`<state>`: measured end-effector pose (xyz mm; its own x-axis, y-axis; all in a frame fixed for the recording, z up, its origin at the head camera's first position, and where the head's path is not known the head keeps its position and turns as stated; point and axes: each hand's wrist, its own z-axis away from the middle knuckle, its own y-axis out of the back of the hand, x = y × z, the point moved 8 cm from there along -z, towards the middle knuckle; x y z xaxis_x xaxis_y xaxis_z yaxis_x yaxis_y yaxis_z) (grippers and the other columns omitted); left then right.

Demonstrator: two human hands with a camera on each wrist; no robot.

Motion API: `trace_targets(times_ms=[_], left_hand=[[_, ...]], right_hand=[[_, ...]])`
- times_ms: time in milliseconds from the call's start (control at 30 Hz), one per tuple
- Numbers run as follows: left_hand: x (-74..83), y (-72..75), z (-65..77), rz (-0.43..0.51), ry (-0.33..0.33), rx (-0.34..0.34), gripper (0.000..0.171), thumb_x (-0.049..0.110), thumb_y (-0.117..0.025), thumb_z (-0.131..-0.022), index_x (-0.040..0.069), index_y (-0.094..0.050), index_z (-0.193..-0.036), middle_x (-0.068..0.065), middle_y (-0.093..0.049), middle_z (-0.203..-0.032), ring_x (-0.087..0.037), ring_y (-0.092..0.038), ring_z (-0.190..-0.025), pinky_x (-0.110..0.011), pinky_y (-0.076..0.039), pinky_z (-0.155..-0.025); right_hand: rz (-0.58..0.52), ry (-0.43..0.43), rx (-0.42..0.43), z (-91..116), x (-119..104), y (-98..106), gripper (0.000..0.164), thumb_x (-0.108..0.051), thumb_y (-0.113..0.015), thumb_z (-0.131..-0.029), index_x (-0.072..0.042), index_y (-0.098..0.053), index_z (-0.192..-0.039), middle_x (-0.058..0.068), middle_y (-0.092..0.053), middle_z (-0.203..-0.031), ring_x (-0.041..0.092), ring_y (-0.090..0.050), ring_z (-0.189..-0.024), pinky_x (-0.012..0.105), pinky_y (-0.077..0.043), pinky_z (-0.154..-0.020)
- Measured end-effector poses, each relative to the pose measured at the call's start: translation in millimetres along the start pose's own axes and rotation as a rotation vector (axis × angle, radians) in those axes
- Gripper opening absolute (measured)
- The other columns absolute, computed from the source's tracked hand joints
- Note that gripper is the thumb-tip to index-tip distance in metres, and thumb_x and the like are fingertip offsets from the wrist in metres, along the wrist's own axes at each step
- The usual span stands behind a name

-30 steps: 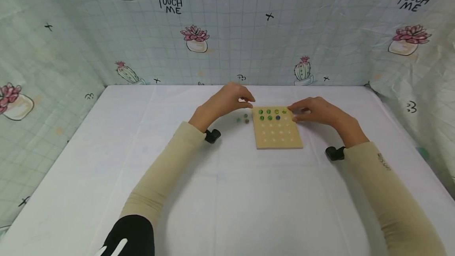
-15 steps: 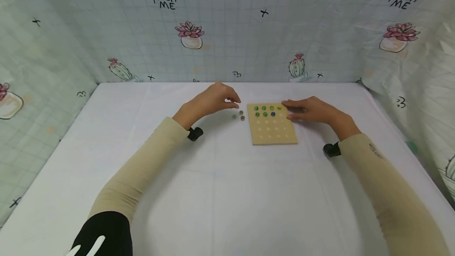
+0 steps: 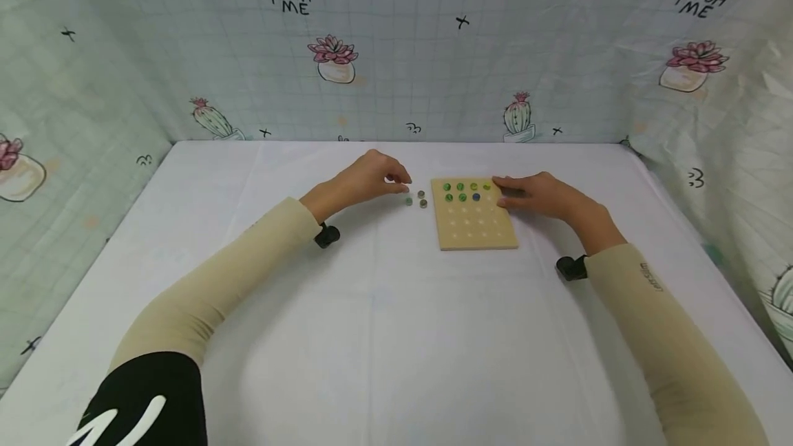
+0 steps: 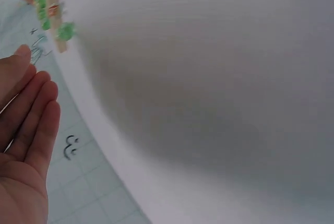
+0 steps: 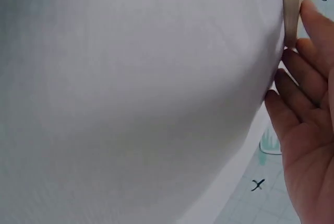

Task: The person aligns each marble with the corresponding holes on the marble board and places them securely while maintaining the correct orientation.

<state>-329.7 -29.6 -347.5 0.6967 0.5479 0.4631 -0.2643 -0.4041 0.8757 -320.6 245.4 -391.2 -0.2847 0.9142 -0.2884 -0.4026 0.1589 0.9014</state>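
Observation:
In the head view a square tan board (image 3: pixel 476 226) with rows of small dimples lies on the table. Several green and yellowish marbles fill its far row, and a blue marble (image 3: pixel 476 197) ends the second row beside two green ones. Three loose marbles lie left of the board: a pale green marble (image 3: pixel 409 202) and two darker ones (image 3: pixel 421 194). My left hand (image 3: pixel 370 177) hovers just beyond the pale green marble, thumb and fingers apart with nothing visible between them. My right hand (image 3: pixel 545 197) touches the board's far right corner with fairly straight thumb and fingers.
A white cloth (image 3: pixel 372 336) covers the table. Behind it hangs a patterned curtain (image 3: pixel 409 47) printed with cacti and lettering, which also closes off both sides. Black wrist cameras (image 3: pixel 327 235) sit under both wrists.
My left hand has drawn back leftward from the board's far left corner to the loose marbles. The right hand stays at the board's corner. The head view has shifted slightly.

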Motion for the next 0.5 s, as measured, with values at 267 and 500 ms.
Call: trace_targets(times_ms=[267,500], left_hand=[[-10.2,-12.1,6.2,0.038,0.022,-0.030,0.026,0.016,-0.078,-0.092,0.006,-0.077,-0.115,-0.007,-0.075,-0.116,-0.021,-0.069,-0.104,-0.034,-0.055,-0.094],[-12.4,-17.8,3.6,0.043,0.023,-0.040,0.027,0.016,-0.079,-0.091,0.006,-0.077,-0.117,-0.007,-0.075,-0.118,-0.021,-0.069,-0.107,-0.033,-0.055,-0.095]], right_hand=[[0.020,-0.012,-0.018,11.2,-9.2,0.0,0.069,-0.052,-0.056,-0.102,-0.016,-0.037,-0.158,0.031,-0.039,-0.153,0.049,-0.039,-0.140,0.064,-0.038,-0.109],[0.002,0.000,-0.011,12.9,-9.9,-0.8,0.068,-0.051,-0.056,-0.102,-0.015,-0.037,-0.158,0.030,-0.040,-0.153,0.050,-0.039,-0.140,0.065,-0.037,-0.110]])
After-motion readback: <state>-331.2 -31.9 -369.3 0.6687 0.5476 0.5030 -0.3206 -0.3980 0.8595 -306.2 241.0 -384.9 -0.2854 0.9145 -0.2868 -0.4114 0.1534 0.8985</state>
